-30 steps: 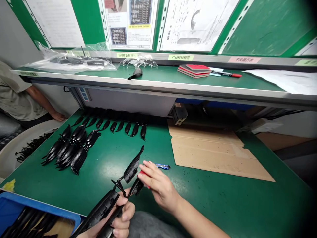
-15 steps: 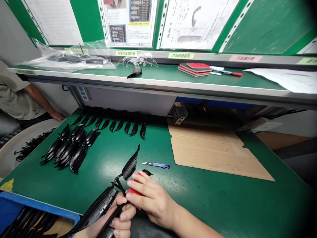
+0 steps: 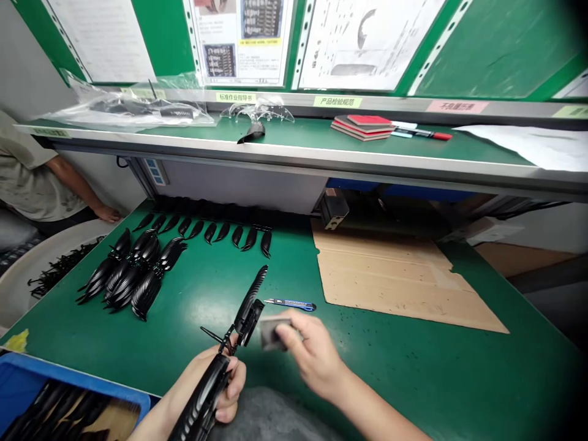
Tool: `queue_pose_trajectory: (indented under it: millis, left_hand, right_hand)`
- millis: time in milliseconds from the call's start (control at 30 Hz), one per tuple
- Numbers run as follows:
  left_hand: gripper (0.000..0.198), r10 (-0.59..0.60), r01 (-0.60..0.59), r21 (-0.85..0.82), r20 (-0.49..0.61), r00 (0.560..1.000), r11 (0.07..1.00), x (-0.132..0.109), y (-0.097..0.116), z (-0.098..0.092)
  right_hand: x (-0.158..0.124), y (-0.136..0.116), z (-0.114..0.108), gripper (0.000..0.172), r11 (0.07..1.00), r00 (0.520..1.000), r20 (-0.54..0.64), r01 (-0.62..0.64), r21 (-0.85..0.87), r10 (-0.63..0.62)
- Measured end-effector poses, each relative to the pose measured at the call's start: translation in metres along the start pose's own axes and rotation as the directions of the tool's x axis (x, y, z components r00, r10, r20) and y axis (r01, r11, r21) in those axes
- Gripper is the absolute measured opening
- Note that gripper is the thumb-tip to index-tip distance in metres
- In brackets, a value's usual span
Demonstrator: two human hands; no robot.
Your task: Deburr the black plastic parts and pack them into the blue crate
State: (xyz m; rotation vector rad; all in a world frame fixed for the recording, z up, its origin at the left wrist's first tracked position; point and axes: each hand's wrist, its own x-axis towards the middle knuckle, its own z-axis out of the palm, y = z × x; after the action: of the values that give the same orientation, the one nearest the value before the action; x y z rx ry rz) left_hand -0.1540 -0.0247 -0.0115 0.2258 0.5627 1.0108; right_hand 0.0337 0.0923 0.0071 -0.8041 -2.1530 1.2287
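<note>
My left hand is closed around a black moulded plastic part with ribbed, feather-shaped pieces joined by a thin stem. One ribbed piece points up and away from me, and the other runs down toward the bottom edge. Pinched between the thumb and fingers of my right hand is a small grey sanding pad, slightly blurred. A small gap separates the pad from the part. Just beyond both hands lies a blue utility knife on the green table.
Stacked black ribbed parts lie at left, with a row of similar pieces behind. Cardboard covers the right. A blue bin is at lower left. Red-and-grey pads sit on the shelf. Another person's arm reaches toward a round tub.
My right hand has drawn away to the right from the part, and the pad now shows its grey side instead of red. The part has turned over in my left hand, showing its ribbed side.
</note>
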Motion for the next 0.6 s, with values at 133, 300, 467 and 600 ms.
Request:
queue_pose_trajectory:
  millis: [133, 300, 467, 600]
  left_hand:
    - [0.016, -0.021, 0.028, 0.072, -0.09, 0.996, 0.997, 0.002, -0.001, 0.002]
    - [0.014, -0.042, 0.05, 0.088, -0.095, 0.995, 0.995, 0.003, 0.003, 0.005]
    - [0.012, -0.03, 0.038, 0.072, -0.111, 0.993, 0.997, 0.004, 0.006, 0.004]
    - [0.024, -0.031, 0.024, -0.036, -0.199, 0.98, 0.999, 0.001, 0.01, 0.015]
  right_hand:
    - [0.004, -0.005, 0.006, 0.03, 0.973, 0.995, -0.004, -0.094, -0.212, 0.096]
    - [0.001, 0.0, 0.007, 0.033, 0.957, 0.996, -0.002, -0.091, -0.275, 0.094]
    - [0.001, 0.008, 0.009, 0.031, 0.865, 0.997, -0.079, -0.024, -0.502, -0.018]
    - [0.001, 0.017, 0.004, 0.025, 0.869, 0.974, -0.207, -0.021, -0.494, -0.095]
